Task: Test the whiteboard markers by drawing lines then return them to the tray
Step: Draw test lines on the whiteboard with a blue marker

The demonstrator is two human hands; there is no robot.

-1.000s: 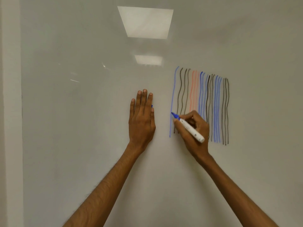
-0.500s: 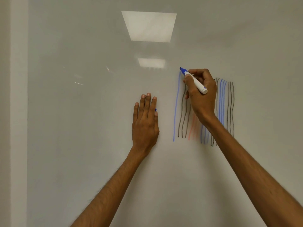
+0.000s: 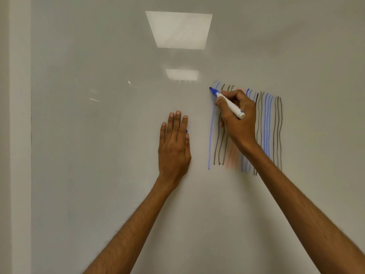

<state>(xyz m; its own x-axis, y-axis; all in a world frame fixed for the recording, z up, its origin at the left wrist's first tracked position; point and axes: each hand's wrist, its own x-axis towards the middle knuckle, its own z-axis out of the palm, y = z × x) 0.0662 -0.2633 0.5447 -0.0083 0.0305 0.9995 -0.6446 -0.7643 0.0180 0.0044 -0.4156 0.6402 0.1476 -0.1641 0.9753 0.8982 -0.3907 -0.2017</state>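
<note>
My right grip (image 3: 239,119) is closed around the marker (image 3: 227,102), fingers and thumb curled on its smooth white barrel. The marker has a blue collar, a dark blue tip and a blue band near its rounded end. It slants up and left, tip at the top left corner of the lines (image 3: 266,125), a row of wavy vertical strokes in blue, black and faint orange on the glossy whiteboard (image 3: 98,175). My left grip (image 3: 174,147) lies flat on the board just left of the lines, fingers straight and together. A small blue piece (image 3: 186,131) peeks out by its thumb. Two pale rectangular light reflections (image 3: 178,29) sit above the lines.
</note>
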